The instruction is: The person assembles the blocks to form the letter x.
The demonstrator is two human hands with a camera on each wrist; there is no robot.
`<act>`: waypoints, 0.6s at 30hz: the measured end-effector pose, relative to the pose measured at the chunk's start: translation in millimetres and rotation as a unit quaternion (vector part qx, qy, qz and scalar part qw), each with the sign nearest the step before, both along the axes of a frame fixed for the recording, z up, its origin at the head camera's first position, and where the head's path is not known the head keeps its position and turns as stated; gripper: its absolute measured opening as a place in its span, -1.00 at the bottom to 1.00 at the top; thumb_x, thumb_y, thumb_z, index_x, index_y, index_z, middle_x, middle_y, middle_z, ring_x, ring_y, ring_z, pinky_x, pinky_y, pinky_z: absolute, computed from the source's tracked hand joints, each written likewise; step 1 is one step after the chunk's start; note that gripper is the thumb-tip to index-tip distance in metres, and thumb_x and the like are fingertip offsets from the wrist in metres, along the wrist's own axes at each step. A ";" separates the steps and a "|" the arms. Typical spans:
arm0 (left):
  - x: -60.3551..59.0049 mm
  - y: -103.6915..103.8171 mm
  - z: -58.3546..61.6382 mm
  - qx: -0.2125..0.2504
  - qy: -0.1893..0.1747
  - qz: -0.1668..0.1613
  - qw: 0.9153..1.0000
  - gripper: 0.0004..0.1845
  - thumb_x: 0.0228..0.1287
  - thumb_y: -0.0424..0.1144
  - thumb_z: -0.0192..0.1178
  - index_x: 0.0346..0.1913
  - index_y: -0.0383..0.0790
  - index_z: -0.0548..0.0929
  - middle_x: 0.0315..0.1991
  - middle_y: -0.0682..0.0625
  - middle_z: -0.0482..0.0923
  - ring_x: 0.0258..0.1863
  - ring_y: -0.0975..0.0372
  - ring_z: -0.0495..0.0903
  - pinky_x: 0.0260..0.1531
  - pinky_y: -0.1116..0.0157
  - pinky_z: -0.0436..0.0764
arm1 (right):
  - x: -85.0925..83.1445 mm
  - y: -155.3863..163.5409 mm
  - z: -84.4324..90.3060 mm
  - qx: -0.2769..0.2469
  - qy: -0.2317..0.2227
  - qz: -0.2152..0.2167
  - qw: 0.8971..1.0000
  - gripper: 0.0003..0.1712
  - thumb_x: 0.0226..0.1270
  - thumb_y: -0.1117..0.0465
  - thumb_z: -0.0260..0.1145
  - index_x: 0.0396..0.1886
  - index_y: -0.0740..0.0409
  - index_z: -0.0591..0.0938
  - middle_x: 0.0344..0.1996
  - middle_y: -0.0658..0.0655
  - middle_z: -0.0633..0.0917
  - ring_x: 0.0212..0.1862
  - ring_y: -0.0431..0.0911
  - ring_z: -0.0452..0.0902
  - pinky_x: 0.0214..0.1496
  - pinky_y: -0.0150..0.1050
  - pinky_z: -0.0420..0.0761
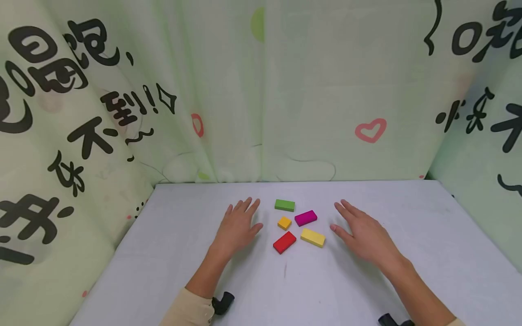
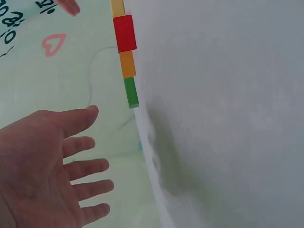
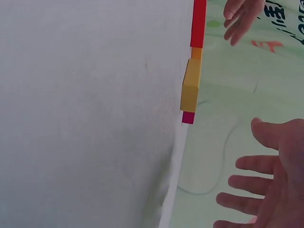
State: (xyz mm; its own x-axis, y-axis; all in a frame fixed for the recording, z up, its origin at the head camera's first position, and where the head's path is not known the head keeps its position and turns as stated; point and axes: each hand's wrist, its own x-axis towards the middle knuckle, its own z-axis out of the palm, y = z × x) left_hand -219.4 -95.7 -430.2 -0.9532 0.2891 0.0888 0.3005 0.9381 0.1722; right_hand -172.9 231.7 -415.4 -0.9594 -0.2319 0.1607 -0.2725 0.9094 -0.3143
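Observation:
Five-odd coloured blocks lie loosely grouped mid-table: a green block at the back, a magenta block, a small orange block, a yellow block and a red block at the front. To their left hovers my left hand, fingers spread and holding nothing. My right hand is on the other side, nearest the yellow and magenta blocks, its fingers extended and touching none of them. Both wrist views show the palms bare, with the left hand and right hand apart from the blocks.
A white-covered table carries the blocks. Pale green curtains with black writing and pink hearts hang behind it and at both sides. Dark straps or mounts sit at the wrists.

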 end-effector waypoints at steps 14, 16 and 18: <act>-9.9 13.3 0.7 0.072 -0.046 -0.017 0.996 -0.22 0.38 -0.11 0.40 0.60 -0.02 0.33 0.52 -0.12 0.39 0.46 -0.04 0.45 0.34 0.00 0.57 | 0.0 -8.8 -0.1 -0.021 -0.012 -0.005 1.000 -0.37 0.48 0.01 0.35 0.44 0.17 0.53 0.36 0.32 0.58 0.36 0.32 0.51 0.11 0.40 0.61; -11.3 14.8 1.3 0.091 -0.059 -0.017 0.994 -0.22 0.37 -0.13 0.40 0.59 -0.01 0.34 0.49 -0.12 0.42 0.43 -0.03 0.46 0.32 0.01 0.59 | -0.5 -9.7 0.4 -0.026 -0.011 -0.005 1.000 -0.41 0.47 0.03 0.36 0.40 0.16 0.57 0.32 0.31 0.62 0.33 0.31 0.54 0.10 0.39 0.62; -12.9 16.4 1.7 0.103 -0.068 -0.020 0.992 -0.23 0.36 -0.14 0.42 0.58 -0.01 0.36 0.46 -0.11 0.45 0.41 -0.01 0.48 0.29 0.03 0.61 | -1.1 -10.3 1.2 -0.030 -0.009 -0.003 1.000 -0.44 0.45 0.05 0.39 0.36 0.16 0.60 0.28 0.28 0.65 0.31 0.30 0.57 0.12 0.36 0.63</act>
